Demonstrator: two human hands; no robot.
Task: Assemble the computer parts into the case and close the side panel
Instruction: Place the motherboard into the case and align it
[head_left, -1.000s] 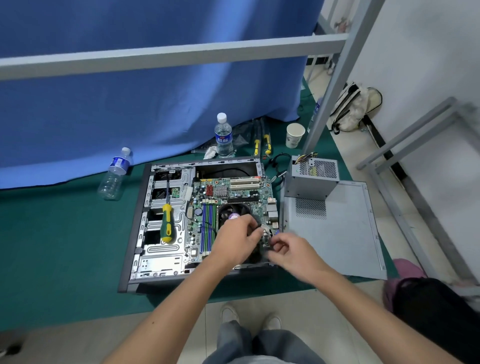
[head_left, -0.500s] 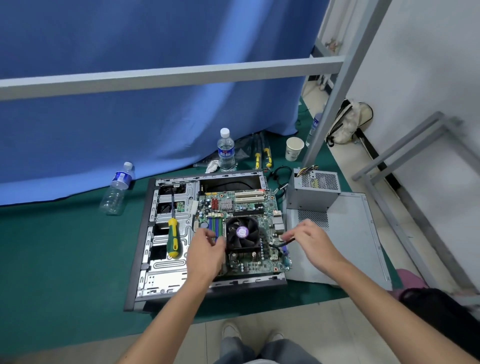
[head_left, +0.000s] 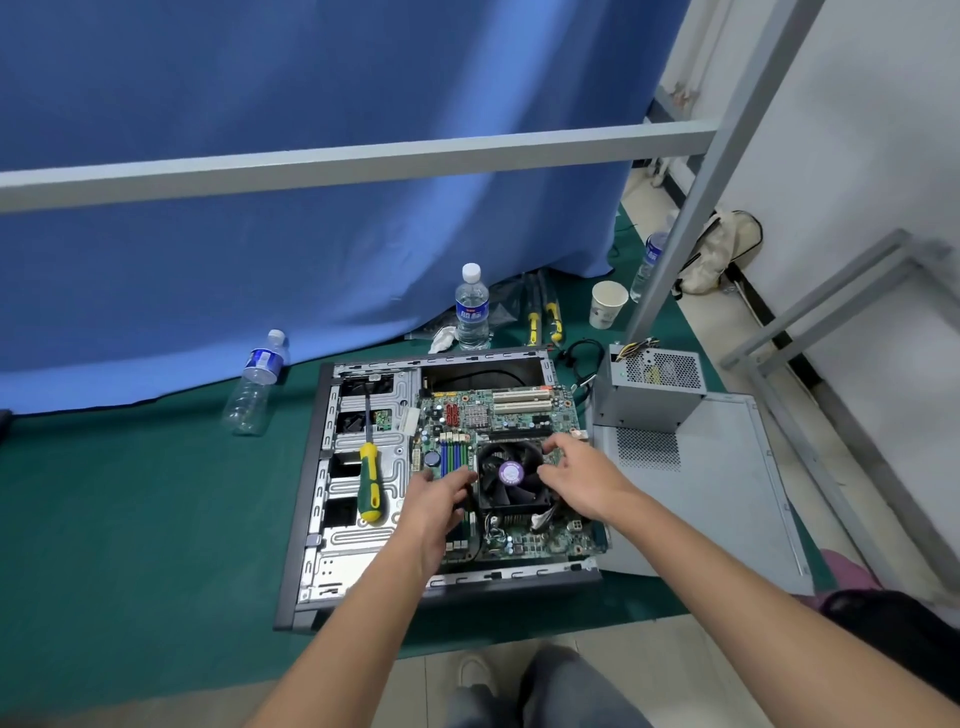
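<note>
We have the case (head_left: 311, 519) lying open on its side, motherboard (head_left: 519, 415) inside, with the cooler fan (head_left: 510, 474) between our hands — left hand (head_left: 434, 499) touching its left edge, right hand (head_left: 582, 480) its right. Fingers curl at the fan's sides; whether they actually clamp it, we cannot tell.

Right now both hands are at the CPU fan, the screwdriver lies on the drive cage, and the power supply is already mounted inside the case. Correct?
Not quite. The head view shows the power supply standing outside the case, on the side panel. The rest holds: both hands at the CPU fan, screwdriver on the drive cage.
</note>
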